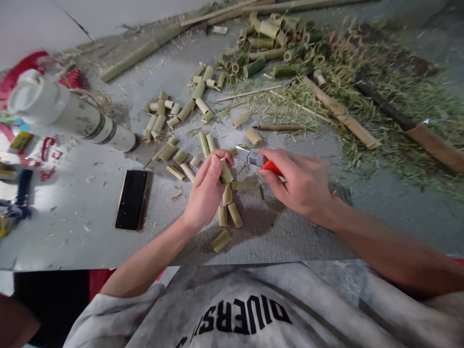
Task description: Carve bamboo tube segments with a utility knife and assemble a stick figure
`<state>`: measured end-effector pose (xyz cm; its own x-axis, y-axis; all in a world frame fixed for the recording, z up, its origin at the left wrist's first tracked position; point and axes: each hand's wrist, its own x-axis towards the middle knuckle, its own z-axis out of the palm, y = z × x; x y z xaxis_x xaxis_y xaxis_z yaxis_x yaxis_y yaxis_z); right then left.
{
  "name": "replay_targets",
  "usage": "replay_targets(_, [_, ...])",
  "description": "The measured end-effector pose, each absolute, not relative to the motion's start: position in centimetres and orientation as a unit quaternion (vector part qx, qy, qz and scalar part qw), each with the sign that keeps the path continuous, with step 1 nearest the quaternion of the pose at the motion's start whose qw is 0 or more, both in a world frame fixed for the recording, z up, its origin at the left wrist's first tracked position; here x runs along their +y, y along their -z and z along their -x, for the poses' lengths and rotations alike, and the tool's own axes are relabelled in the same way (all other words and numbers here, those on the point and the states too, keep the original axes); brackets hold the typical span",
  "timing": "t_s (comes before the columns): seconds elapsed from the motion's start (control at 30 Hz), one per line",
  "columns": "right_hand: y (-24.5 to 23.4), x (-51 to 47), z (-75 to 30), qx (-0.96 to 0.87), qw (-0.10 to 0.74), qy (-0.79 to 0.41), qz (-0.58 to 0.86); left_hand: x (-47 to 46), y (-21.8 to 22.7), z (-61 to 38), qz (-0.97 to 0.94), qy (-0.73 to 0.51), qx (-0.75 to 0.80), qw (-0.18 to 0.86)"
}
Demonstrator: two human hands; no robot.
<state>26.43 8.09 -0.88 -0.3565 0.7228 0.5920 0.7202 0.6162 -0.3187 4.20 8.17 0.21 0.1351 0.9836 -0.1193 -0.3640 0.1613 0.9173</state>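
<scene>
My left hand [208,186] pinches a short split piece of bamboo [226,172] between thumb and fingers. Just to its right, my right hand [297,181] is wrapped round the orange handle of a utility knife [251,157]. The blade is out and points left, a little apart from the held piece. Under and in front of my left hand lie several cut bamboo pieces [235,215], some laid out like a small figure. One more loose bamboo piece [221,240] rests near the table's front edge.
A phone [133,199] and a tall white bottle [74,113] are on the left. Bamboo tube sections [266,43] are heaped at the back. Green shavings [395,125] cover the right side, with a long wooden-handled tool [435,142] among them. A thin pointed tool [281,128] lies beyond my right hand.
</scene>
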Motion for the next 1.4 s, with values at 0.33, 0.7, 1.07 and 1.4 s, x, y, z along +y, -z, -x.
replay_targets(0.33, [1.0, 8.4, -26.6, -0.805, 0.387, -0.019, 0.449, 8.4, -0.1, -4.2, -0.344, -0.502, 0.372, 0.700])
replay_targets(0.7, [1.3, 8.6, -27.3, -0.824, 0.338, -0.050, 0.452, 8.1, -0.7, -4.5, -0.350, -0.454, 0.359, 0.737])
replay_targets(1.07, [1.6, 9.5, -27.8, -0.861, 0.319, -0.027, 0.396, 8.1, 0.5, -3.8, -0.442, -0.438, 0.348, 0.701])
replay_targets(1.4, [1.6, 9.2, -27.5, -0.880, 0.290, -0.057, 0.371, 8.5, -1.2, -3.9, -0.502, -0.425, 0.395, 0.641])
